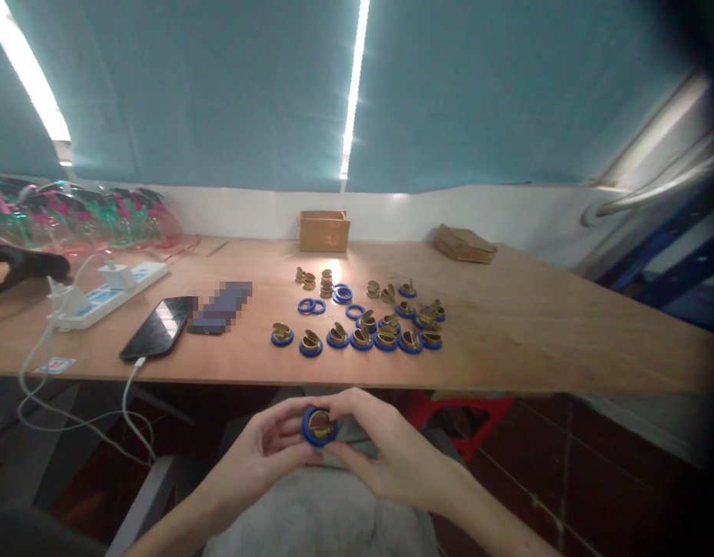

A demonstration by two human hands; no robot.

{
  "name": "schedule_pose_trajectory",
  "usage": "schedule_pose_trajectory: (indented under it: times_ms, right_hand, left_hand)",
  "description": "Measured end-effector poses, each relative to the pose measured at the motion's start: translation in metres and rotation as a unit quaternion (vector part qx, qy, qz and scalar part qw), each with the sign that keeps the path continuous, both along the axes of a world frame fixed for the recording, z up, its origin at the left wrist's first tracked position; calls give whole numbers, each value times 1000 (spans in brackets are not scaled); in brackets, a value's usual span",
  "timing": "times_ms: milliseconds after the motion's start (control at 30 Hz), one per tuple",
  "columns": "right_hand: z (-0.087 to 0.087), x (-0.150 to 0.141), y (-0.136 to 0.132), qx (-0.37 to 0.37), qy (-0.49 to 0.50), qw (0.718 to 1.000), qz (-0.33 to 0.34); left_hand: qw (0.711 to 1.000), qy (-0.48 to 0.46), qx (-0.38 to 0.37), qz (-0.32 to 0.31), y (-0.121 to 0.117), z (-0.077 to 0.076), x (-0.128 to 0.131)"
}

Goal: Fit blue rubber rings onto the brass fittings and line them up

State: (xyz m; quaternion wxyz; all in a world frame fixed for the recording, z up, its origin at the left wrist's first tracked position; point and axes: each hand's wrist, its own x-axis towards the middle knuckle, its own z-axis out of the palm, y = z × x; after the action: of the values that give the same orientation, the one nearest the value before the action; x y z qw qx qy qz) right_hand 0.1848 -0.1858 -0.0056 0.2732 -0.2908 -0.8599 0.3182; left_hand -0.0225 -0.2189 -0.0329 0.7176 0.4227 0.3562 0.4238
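Observation:
Below the table's front edge, over my lap, both hands hold one brass fitting with a blue ring (pixel 319 425) around it. My left hand (pixel 262 449) pinches it from the left and my right hand (pixel 385 452) from the right, fingertips meeting on top. On the wooden table (pixel 565 333), several finished brass pieces in blue rings (pixel 362 336) sit in a rough row near the front. Loose blue rings (pixel 312 306) and bare brass parts (pixel 326 284) lie a little further back.
A black phone (pixel 158 327) on a white cable and a second phone (pixel 220 308) lie at the left, beside a white power strip (pixel 110 292). A small cardboard box (pixel 323 230) and a brown packet (pixel 464 244) stand at the back. A red stool (pixel 466 418) is under the table.

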Motion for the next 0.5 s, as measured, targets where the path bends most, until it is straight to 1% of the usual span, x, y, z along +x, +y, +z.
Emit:
schedule_pose_trajectory:
  times_ms: [100,233,333,500]
  right_hand:
    - [-2,-1,-2,-12,5,1000,-6]
    - [-5,-1,0,-1,-15,1000,-3]
    - [-7,-1,3,12,-23,1000,-3]
    - [-9,-4,3,55,-3,998,24]
  left_hand:
    - [1000,-8,18,-12,0,3,-3]
    - [999,-9,33,-26,1,1,-4]
    - [999,-9,37,-22,2,-1,-5]
    - [999,-13,33,-3,3,-1,-6]
